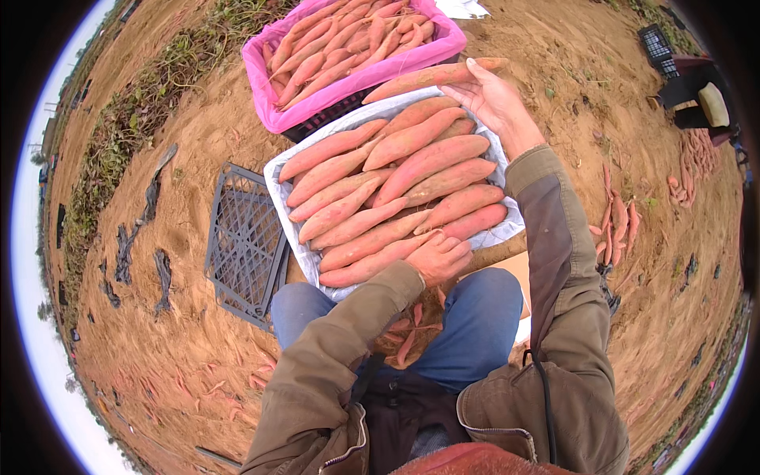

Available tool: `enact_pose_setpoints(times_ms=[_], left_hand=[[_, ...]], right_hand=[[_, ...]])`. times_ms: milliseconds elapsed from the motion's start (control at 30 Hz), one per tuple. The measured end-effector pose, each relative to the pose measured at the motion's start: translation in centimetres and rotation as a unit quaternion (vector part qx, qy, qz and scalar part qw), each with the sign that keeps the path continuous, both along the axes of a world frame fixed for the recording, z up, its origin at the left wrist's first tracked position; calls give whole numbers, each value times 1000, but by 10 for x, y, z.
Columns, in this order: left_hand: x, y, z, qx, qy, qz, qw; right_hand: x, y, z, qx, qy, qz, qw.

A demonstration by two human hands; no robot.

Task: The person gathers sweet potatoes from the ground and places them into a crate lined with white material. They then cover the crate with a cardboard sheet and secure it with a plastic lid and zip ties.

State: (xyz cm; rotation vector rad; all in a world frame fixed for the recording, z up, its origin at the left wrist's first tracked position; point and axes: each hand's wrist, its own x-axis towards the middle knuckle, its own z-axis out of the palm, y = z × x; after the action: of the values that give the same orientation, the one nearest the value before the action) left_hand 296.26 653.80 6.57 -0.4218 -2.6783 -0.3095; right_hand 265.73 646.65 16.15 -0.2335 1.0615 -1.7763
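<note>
My right hand [490,98] holds a long sweet potato [427,80] near its right end, above the far rim of a crate with a white plastic liner [309,261]. Several rows of large reddish sweet potatoes [409,172] lie slantwise in that crate and heap above its rim. At the crate's near side, my left hand [439,258] rests with curled fingers against the right end of the nearest sweet potato [368,264]. Its palm is hidden, so whether it grips the root or the liner does not show.
Beyond stands a black crate with a pink liner [270,113], full of thinner sweet potatoes. Black plastic lattice crates or lids [246,237] lie left. Loose roots [617,225] and cardboard [504,270] are on the right. Cut vines [136,107] line the field's left.
</note>
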Motion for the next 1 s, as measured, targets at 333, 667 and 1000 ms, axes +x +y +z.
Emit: enact_pose_setpoints(times_ms=[333, 667, 1000], left_hand=[[3, 3, -8, 40, -2, 5, 999], [3, 4, -2, 40, -18, 9, 999], [1, 2, 4, 53, -42, 3, 998]], right_hand=[[15, -136, 13, 28, 145, 41, 988], [-18, 21, -6, 107, 208, 105, 967], [-83, 186, -79, 256, 219, -135, 932]])
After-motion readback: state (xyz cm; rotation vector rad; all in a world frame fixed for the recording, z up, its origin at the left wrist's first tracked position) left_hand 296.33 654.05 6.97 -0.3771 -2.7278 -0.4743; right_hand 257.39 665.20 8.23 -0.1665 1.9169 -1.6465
